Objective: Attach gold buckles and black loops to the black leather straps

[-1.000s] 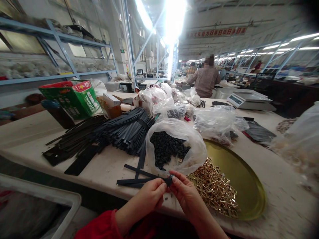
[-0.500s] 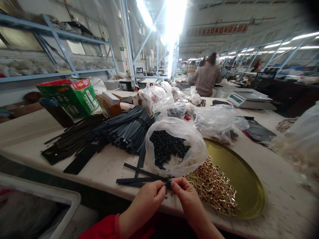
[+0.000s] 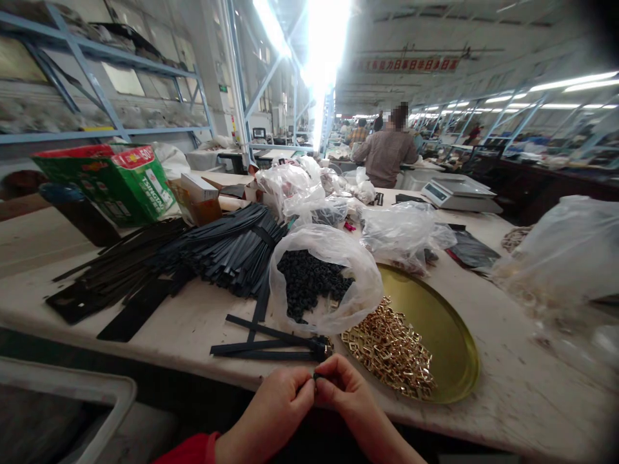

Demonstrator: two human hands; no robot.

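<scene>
At the table's front edge, my left hand [image 3: 286,398] and my right hand [image 3: 347,388] meet with pinched fingers. Between their fingertips is a small dark loop [image 3: 316,376], mostly covered by the fingers. Just beyond them lie several black straps [image 3: 271,349], their right ends bunched beside some gold metal. Behind these straps, an open plastic bag [image 3: 370,293] holds many small black loops [image 3: 309,277]. To the right, gold buckles [image 3: 394,351] are heaped on the left side of a round gold tray [image 3: 454,328].
A large bundle of black straps [image 3: 232,248] lies at left, near a green carton [image 3: 126,183] and a dark bottle [image 3: 80,212]. Filled plastic bags [image 3: 406,229] and a scale [image 3: 457,191] stand farther back. A white bin [image 3: 111,386] is at lower left. A person [image 3: 387,154] stands beyond.
My hands have come away from the strap ends, down toward the table edge, and now pinch a small dark loop. The straps lie on the table. The view has shifted slightly right.
</scene>
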